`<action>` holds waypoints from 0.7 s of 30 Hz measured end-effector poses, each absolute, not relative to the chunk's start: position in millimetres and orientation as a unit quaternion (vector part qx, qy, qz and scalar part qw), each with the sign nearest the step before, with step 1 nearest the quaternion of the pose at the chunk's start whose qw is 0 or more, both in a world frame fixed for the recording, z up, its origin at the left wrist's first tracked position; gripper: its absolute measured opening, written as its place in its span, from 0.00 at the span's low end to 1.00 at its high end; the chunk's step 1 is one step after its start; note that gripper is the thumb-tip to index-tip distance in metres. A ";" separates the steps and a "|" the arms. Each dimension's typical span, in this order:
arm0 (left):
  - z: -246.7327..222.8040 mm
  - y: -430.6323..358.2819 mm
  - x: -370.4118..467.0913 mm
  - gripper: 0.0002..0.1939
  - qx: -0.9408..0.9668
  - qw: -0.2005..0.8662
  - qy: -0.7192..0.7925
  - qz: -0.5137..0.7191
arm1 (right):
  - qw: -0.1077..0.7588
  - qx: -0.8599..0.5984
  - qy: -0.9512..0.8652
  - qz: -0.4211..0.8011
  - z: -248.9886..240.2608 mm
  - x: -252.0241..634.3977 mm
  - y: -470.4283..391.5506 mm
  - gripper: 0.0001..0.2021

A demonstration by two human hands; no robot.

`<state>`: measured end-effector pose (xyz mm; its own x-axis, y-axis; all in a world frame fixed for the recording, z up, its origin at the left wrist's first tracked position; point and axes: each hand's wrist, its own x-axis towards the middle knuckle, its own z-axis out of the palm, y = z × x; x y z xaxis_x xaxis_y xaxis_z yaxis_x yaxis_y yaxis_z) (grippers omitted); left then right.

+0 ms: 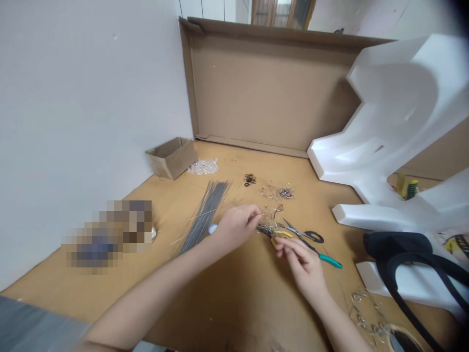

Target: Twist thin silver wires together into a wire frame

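My left hand (240, 224) is closed, thumb and fingertips pinched together over a loose heap of bent silvery wire pieces (269, 227). What it pinches is too small to make out. My right hand (303, 261) is also closed, its fingertips pressed together beside yellow-handled pliers (284, 234); anything between them cannot be made out. Scissors (313, 237) with dark handles lie just beyond the right hand, and a tool with a green handle (330, 261) pokes out beside it. Left of my left hand lies a bundle of straight grey wires (205, 215), with a small blue-and-white round thing (212, 228) next to it.
Clear beads (203, 166) lie by a small cardboard box (172, 159). Black rings (250, 180) and a wire tangle (287, 191) sit farther back. White foam packaging (392, 112) stands at right, with a black strap (399, 239) and tape roll (405, 337) nearer. A large cardboard panel (264, 93) stands behind.
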<state>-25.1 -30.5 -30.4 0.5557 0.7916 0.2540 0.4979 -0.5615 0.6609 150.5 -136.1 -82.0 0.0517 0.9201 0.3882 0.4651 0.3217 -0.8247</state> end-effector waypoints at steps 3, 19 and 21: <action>-20.8 -18.0 -34.6 0.08 0.804 0.372 0.362 0.290 | 0.519 -0.580 -0.574 0.254 -77.7 157.8 -131.4 0.11; 0.6 -24.2 -43.6 0.07 0.848 0.368 0.284 0.254 | 0.365 -0.533 -0.751 0.136 -14.5 158.7 -89.6 0.07; 1.1 -26.5 -44.4 0.08 0.877 0.305 0.250 0.273 | 0.358 -0.543 -0.749 0.128 -9.4 160.1 -88.0 0.07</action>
<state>-44.4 -26.5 1.1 0.7258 0.6054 0.3266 0.2721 -0.6888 0.6720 160.1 -88.0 -9.4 -0.1535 0.9045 0.3978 0.7211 0.3778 -0.5807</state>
